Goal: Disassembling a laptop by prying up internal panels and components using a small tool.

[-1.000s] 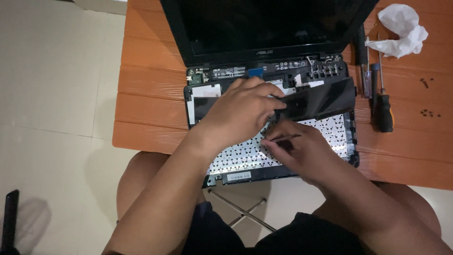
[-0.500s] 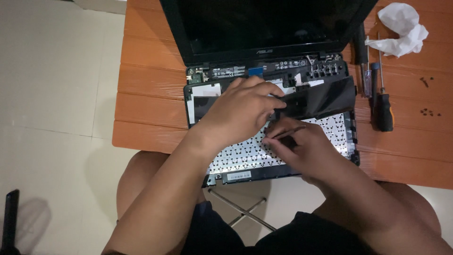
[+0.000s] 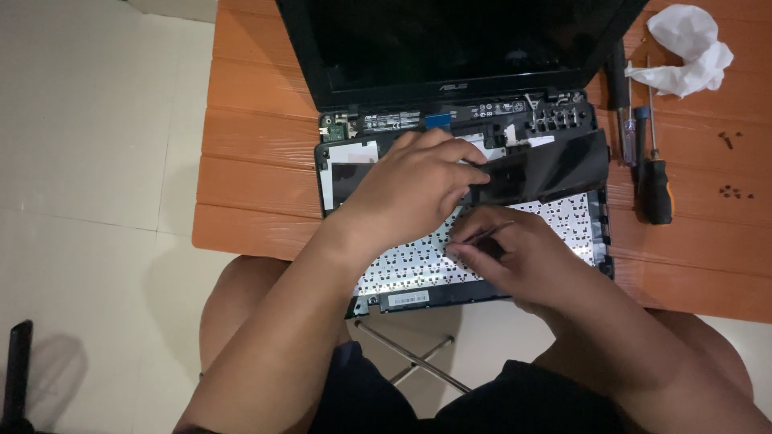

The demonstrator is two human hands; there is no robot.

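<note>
A black flexible sheet [image 3: 547, 167] is pinched at its near-left edge by the left hand [image 3: 410, 189] and lifted off the upturned keyboard [image 3: 555, 221] of the opened laptop [image 3: 450, 48], seemingly so the area beneath is exposed. A thin metal tool [image 3: 482, 234] (tweezers, perhaps) is gripped in the right hand [image 3: 523, 257], just below the sheet, its tip pointed under the lifted edge.
</note>
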